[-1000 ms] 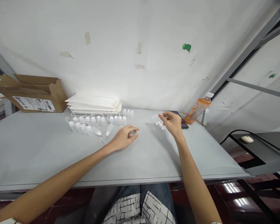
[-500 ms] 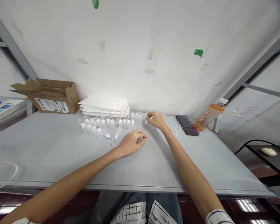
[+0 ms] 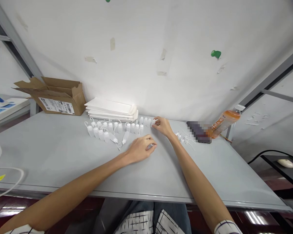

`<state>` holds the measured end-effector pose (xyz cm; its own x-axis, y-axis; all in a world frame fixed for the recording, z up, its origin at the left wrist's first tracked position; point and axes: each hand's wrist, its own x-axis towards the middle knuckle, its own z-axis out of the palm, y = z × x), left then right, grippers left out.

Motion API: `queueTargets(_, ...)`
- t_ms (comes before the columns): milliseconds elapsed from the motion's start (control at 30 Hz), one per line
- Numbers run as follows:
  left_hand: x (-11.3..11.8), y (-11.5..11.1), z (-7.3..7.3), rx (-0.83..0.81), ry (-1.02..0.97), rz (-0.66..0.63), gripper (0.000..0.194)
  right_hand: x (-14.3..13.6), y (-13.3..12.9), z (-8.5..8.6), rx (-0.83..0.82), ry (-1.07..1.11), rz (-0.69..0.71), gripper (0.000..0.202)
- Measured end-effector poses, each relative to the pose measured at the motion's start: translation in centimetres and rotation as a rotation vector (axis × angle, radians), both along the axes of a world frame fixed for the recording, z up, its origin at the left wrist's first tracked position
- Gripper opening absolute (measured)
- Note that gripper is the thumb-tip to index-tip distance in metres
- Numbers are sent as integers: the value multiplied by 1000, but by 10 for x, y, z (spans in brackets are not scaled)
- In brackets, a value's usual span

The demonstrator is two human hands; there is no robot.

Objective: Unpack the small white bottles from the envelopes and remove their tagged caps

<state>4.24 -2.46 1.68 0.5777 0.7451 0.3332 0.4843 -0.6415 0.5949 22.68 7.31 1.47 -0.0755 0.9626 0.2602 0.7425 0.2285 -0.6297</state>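
Note:
My right hand [image 3: 161, 126] reaches to the back of the table, thumb and fingertips pinched on a small white squeeze bottle [image 3: 153, 122], which my fingers partly hide. That bottle stands at the right end of a short row of small white bottles [image 3: 146, 122]. My left hand [image 3: 141, 149] rests lower on the table with its fingers curled and thumb close to the index finger. What it holds, if anything, is hidden. Left of it stand several white bottles with looped strings or tubes [image 3: 101, 134], and two lie tilted. Small white caps with thin tails [image 3: 185, 139] lie right of my right wrist.
White envelopes [image 3: 109, 109] are stacked at the back wall beside an open cardboard box [image 3: 60, 99]. To the right, a dark phone-like object [image 3: 197, 131], partly pixelated, lies by a tilted orange drink bottle [image 3: 226, 122]. A white cable [image 3: 20, 175] loops at the left.
My right hand has brought the small bottle against the end of the short back row. My left hand keeps nearly the same pose. The whole view has shifted slightly.

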Motion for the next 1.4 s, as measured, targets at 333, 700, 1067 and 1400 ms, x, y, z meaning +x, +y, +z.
queueTargets(333,-28,23,36,298,-356,387,22,4,-35,23,90,27,-80,35)
queueTargets(700,-46,42,42,357,-437,600,24,-58,-56,27,147,-80,165,21)
queueTargets(1067,-37,33,37,375,-370,502,24,-46,-58,33,-47,191,211,15)
queueTargets(1400,-18,19,18,375,-123,251,29,11,-68,35,-236,521,192,21)
